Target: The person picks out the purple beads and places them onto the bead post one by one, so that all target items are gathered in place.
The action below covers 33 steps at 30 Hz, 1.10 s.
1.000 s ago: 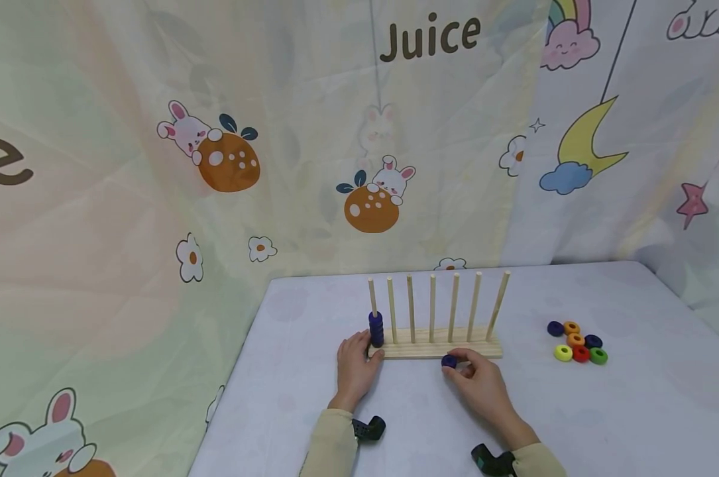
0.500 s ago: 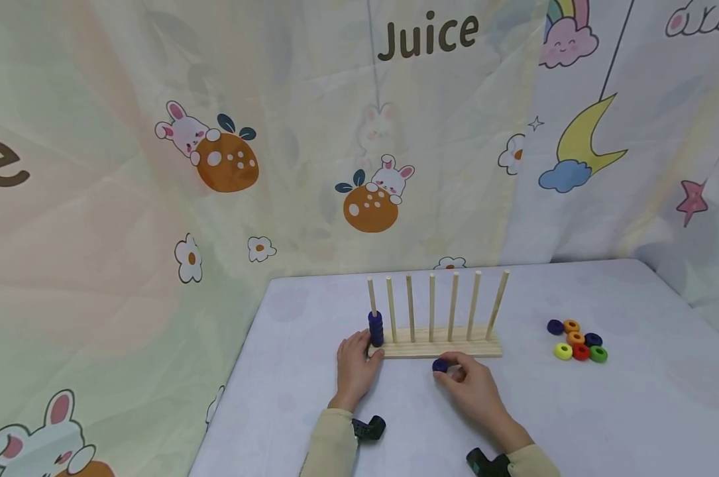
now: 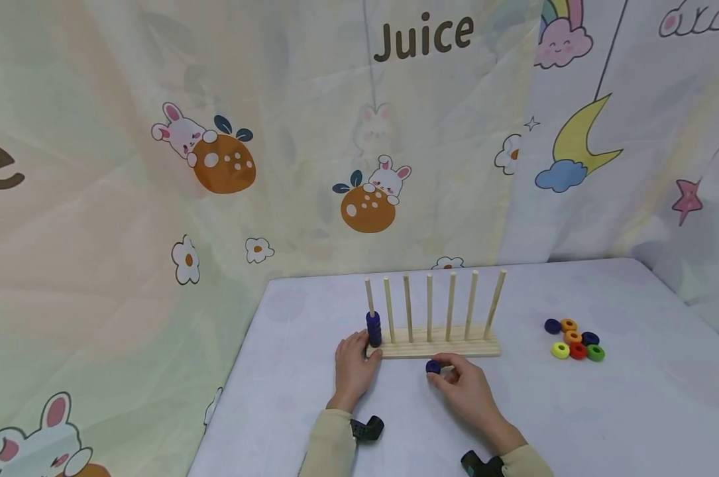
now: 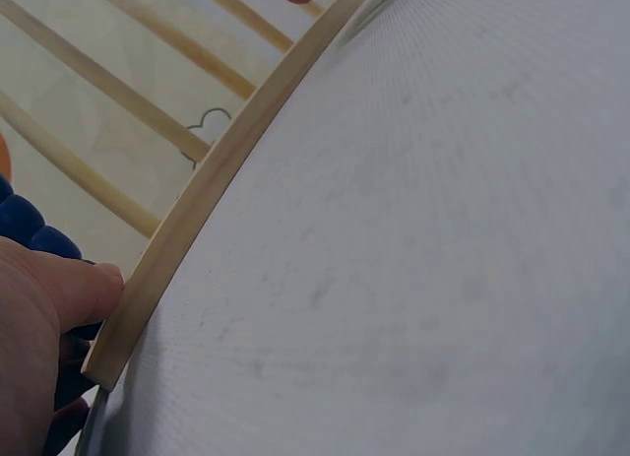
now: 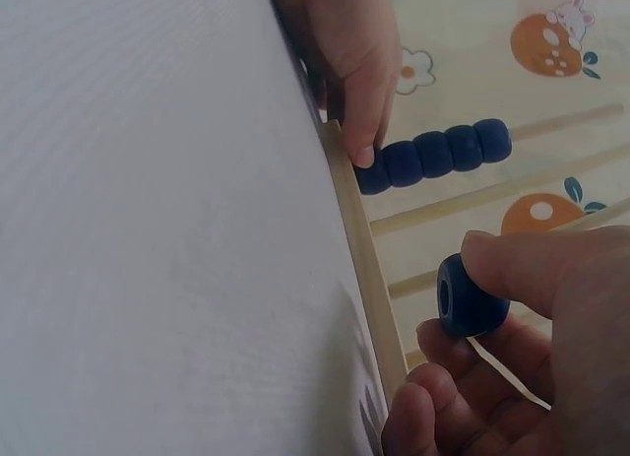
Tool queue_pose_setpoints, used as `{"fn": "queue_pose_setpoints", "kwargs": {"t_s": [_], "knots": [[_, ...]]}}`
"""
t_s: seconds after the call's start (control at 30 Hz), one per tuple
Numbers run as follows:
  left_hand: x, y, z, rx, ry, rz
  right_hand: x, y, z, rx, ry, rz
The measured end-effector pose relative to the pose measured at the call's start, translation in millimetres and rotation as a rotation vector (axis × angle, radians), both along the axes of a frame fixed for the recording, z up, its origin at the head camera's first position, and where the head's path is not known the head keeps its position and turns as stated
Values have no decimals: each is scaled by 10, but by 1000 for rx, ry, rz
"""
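Observation:
A wooden peg rack (image 3: 437,352) stands on the table, with upright pegs along its base. Several dark blue beads (image 5: 433,158) are stacked on the leftmost peg. My left hand (image 3: 352,371) grips the left end of the base, thumb at its front edge beside the stack; its other fingers are partly hidden in the left wrist view. In front of the base, my right hand (image 3: 468,392) pinches one more dark blue bead (image 5: 472,300) between thumb and fingers, its hole showing in the right wrist view. This bead is apart from the pegs.
To the right of the rack lies a loose group of beads: dark blue, orange, a yellow bead (image 3: 560,350), a red bead (image 3: 577,351) and a green bead (image 3: 596,353). A printed cloth (image 3: 299,132) hangs behind the white table (image 3: 651,397).
My right hand has moved left along the front of the rack with the blue bead. The left hand stays at the base's end. The head view has shifted slightly.

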<state>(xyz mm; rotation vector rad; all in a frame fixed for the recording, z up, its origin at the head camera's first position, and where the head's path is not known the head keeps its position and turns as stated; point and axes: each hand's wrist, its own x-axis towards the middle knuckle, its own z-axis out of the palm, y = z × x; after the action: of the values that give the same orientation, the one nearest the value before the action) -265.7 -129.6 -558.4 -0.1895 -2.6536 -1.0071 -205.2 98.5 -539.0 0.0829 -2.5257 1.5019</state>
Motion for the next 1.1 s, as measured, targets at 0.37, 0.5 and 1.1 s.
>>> {"fn": "queue_pose_setpoints", "kwargs": {"t_s": [0.37, 0.5, 1.1], "knots": [[-8, -5, -3, 2, -4, 3, 25, -41, 4, -17, 9, 24], [-4, -7, -2, 0, -8, 4, 35, -67, -11, -15, 12, 38], [-3, -29, 7, -25, -1, 10, 71, -176, -12, -56, -5, 58]]}}
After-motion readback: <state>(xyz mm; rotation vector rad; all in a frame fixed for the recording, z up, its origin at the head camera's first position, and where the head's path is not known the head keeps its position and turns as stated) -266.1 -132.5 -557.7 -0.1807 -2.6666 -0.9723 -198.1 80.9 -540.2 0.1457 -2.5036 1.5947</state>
